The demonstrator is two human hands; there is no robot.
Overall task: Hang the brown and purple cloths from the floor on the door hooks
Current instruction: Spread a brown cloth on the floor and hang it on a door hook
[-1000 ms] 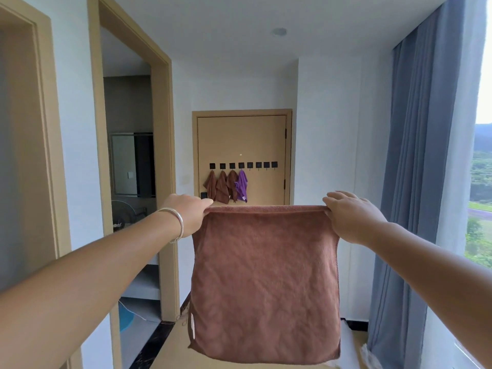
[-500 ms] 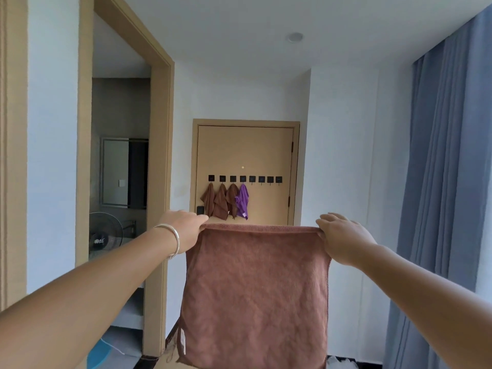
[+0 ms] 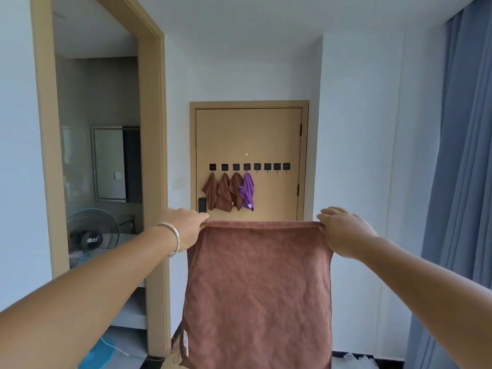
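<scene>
Down the hallway, door hooks (image 3: pixel 271 166) held four cloths; both hands' grip, left hand (image 3: pixel 183 228) and right hand (image 3: pixel 343 230), pinched a brown cloth (image 3: pixel 259 294) outstretched, probably needing carrying closer.

Your brown cloth (image 3: pixel 259 288) cut off by the bottom edge and hiding the door's (image 3: pixel 249 134) lower part, your fingertips tucked behind its top corners, hooks (image 3: pixel 266 167) too small to make out, fan (image 3: pixel 90 237) partly behind the doorframe.
</scene>
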